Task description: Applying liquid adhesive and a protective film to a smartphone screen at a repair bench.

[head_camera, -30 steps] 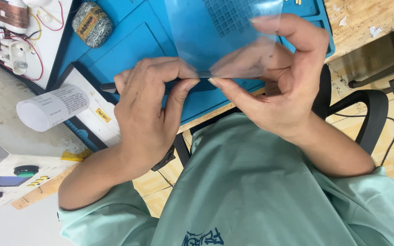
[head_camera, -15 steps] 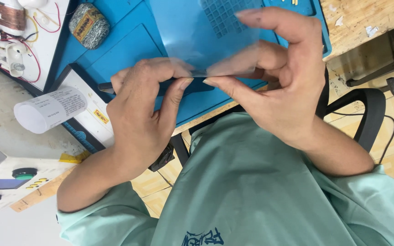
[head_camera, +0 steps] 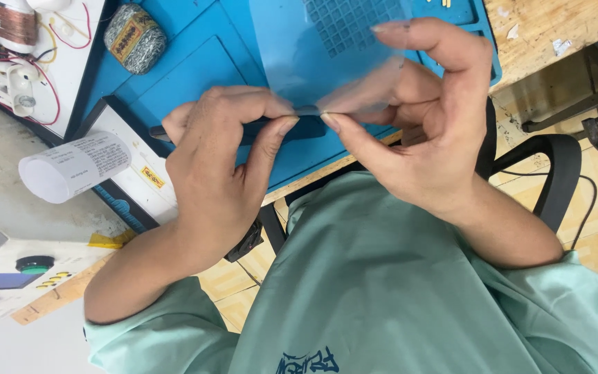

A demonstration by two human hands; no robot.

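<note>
A clear plastic film [head_camera: 327, 62] is held up over the blue work mat [head_camera: 195, 76]. My left hand [head_camera: 223, 166] pinches the film's lower edge with thumb and forefinger, and a thin dark tool [head_camera: 159, 131] lies across that hand, its end sticking out to the left. My right hand [head_camera: 423, 138] pinches the same edge just to the right, its thumb tip almost touching my left fingers. Its index finger runs up along the film's right side. The mat's gridded section shows through the film.
A roll of printed paper [head_camera: 77, 166] lies on a white board at the left. A grey wire-wool ball [head_camera: 135, 38] sits on the mat's far left. A white device with red wires [head_camera: 22, 62] is top left. A black chair [head_camera: 555, 173] stands at the right.
The film has tilted slightly and my right fingers have shifted along its edge. Both hands stay close together at the same spot.
</note>
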